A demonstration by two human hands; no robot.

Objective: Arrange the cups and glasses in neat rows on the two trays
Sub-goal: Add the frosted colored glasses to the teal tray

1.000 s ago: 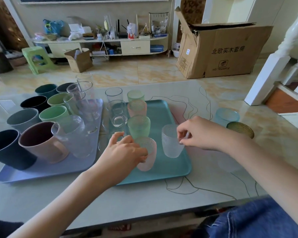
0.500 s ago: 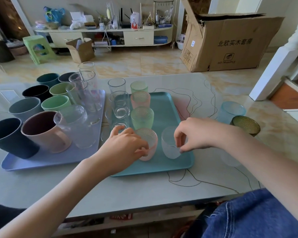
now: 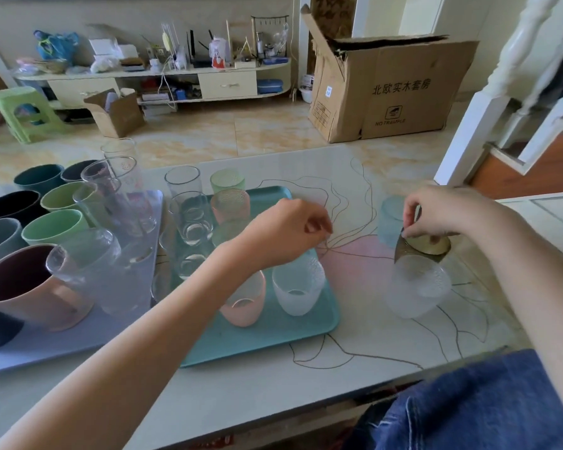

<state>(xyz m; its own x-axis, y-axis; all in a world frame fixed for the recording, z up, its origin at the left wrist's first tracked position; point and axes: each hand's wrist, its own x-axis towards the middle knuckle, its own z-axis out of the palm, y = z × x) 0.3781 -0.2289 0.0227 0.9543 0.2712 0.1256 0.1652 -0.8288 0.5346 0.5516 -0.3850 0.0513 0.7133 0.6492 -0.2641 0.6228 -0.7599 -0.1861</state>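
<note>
Two hands up: right hand [image 3: 436, 212] pinches the rim of the dark gold textured glass [image 3: 420, 246], tilted above the table right of the teal tray [image 3: 273, 332]; left hand [image 3: 283, 232] hovers loosely curled, empty.

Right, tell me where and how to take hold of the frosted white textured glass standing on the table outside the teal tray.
Grip the frosted white textured glass around its upper wall just below the rim, coming down from above with the right hand. It stands upright on the table, mouth open and handleless, so a side wrap probably suits. Its near and left sides look clear; the amber glass in that hand crowds its far side.
</note>
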